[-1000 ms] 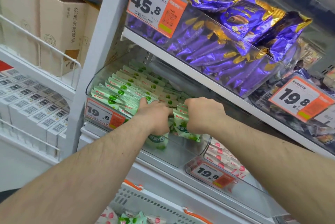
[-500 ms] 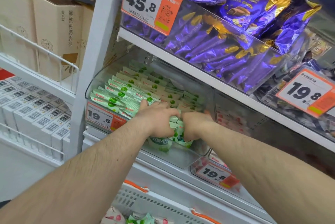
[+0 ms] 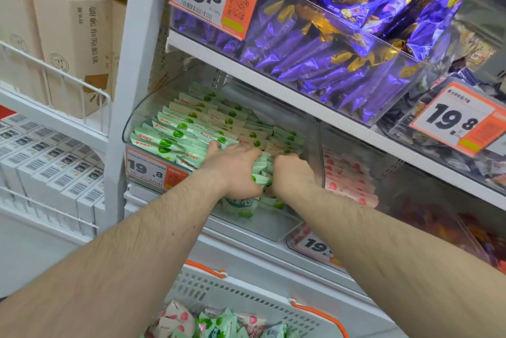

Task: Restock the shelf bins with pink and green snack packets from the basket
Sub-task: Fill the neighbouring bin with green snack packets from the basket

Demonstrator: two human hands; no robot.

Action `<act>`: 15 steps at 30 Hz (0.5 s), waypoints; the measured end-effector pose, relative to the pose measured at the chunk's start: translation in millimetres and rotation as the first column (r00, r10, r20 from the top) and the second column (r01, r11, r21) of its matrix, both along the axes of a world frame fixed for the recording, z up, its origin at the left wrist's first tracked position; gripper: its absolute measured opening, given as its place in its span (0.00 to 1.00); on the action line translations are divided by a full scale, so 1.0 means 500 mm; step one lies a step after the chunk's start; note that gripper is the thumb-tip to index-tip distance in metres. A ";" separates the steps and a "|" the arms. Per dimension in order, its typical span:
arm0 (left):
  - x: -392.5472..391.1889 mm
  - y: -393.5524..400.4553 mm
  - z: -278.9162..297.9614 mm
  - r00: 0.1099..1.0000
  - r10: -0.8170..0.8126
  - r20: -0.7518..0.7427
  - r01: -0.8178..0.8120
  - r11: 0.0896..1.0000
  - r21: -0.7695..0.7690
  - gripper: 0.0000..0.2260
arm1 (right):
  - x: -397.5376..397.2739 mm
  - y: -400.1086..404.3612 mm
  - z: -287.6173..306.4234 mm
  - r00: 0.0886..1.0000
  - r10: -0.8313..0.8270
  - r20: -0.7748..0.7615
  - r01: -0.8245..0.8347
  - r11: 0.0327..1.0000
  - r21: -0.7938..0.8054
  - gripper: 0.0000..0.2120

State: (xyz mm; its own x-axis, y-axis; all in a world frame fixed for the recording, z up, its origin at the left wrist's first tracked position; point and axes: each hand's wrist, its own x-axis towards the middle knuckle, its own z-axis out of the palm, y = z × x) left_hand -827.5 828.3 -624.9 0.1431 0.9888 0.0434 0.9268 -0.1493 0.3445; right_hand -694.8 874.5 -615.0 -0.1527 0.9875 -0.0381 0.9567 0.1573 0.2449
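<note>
Both hands reach into the clear bin [image 3: 131,129] of green packets [image 3: 175,135]: the left hand [image 3: 235,170] and right hand [image 3: 291,173] each curl their fingers around a bunch of green packets at the bin's front. Pink packets [image 3: 345,184] fill the bin just right of it, and the basket [image 3: 246,299] sits below.

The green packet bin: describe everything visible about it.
The bin is clear plastic with rounded corners, on the lower shelf beneath the purple packets. Rows of green packets fill it, standing on edge. An orange-and-white 19.8 tag fronts it. The left hand and right hand press a bunch together at its front right.
</note>
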 end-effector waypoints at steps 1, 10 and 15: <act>0.001 0.000 -0.002 1.000 -0.002 -0.009 0.002 1.000 0.008 0.36 | -0.002 0.004 -0.003 1.000 -0.018 -0.017 0.018 1.000 0.001 0.24; 0.018 -0.029 -0.003 0.999 -0.005 -0.044 0.017 0.959 0.281 0.32 | 0.003 -0.010 0.023 0.999 -0.007 -0.051 0.001 0.994 -0.110 0.22; 0.074 -0.090 -0.014 0.996 -0.072 -0.059 0.092 0.844 0.529 0.24 | 0.028 -0.104 0.090 0.970 0.186 -0.158 -0.170 0.979 0.110 0.20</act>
State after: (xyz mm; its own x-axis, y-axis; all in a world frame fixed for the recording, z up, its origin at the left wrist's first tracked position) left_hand -790.7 783.4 -632.1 0.2340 0.8010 0.5510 0.9131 -0.3757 0.1585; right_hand -680.6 822.6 -570.2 -0.3228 0.9417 0.0950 0.9438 0.3128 0.1066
